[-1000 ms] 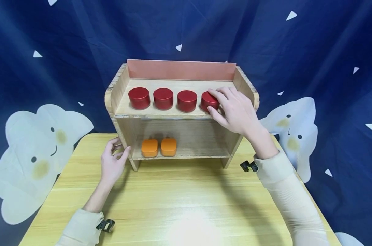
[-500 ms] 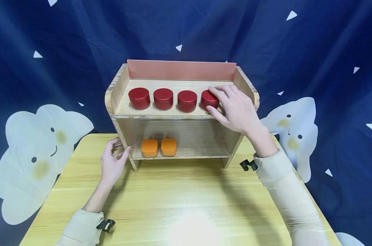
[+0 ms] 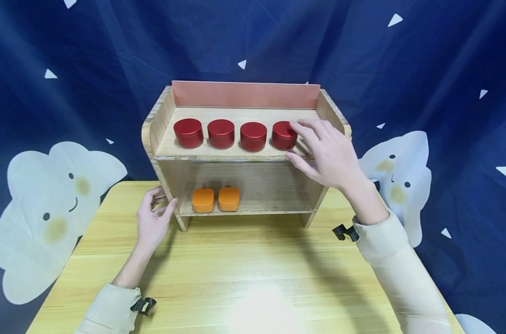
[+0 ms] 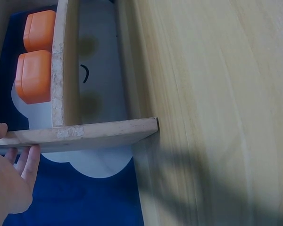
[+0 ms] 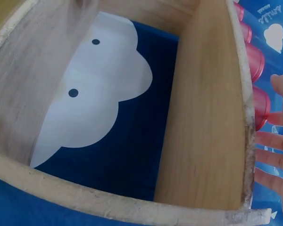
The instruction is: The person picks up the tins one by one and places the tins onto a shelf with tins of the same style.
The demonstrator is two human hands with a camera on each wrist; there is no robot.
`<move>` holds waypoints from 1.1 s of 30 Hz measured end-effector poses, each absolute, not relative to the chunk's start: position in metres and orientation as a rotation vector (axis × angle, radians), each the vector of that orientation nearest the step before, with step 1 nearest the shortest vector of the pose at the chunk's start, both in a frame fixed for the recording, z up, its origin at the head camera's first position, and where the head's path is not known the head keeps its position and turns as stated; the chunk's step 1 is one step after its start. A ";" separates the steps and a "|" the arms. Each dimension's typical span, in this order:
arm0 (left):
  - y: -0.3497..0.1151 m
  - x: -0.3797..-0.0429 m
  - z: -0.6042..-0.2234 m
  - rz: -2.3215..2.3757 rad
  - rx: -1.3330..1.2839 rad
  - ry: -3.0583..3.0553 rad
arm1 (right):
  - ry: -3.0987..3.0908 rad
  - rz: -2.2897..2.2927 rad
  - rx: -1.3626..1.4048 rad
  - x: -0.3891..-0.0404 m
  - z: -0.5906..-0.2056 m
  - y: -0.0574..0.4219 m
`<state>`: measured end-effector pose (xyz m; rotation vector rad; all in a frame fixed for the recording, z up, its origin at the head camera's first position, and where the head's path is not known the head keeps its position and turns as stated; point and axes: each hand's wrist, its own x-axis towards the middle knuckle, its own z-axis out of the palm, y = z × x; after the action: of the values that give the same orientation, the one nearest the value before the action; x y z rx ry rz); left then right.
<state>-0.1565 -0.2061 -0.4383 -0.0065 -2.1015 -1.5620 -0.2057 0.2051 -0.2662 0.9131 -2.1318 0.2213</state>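
Several round red tins stand in a row on the top board of a small wooden shelf. My right hand is beside the rightmost red tin, fingers spread and thumb apart, with a gap between thumb and tin. In the right wrist view the right hand shows at the right edge, near the red tins. At the shelf's left side panel, my left hand grips the edge, thumb on one side and fingers on the other.
Two orange rounded-square boxes sit on the left of the lower board. A pink panel backs the top. The shelf stands on a light wooden table, before a dark blue curtain with cloud prints.
My right hand has let go of the rightmost red tin and drawn back to the right. The tin stands in the row. My left hand has kept its place on the side panel.
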 end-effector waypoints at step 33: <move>-0.214 -0.133 -0.433 -1.552 -0.013 -2.120 | -2.114 0.157 1.054 -0.153 -0.310 0.226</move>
<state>-0.1327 -0.2142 -0.4332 -0.0132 -2.1198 -1.5516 -0.1531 0.2261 -0.3096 1.0541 -2.1141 0.1568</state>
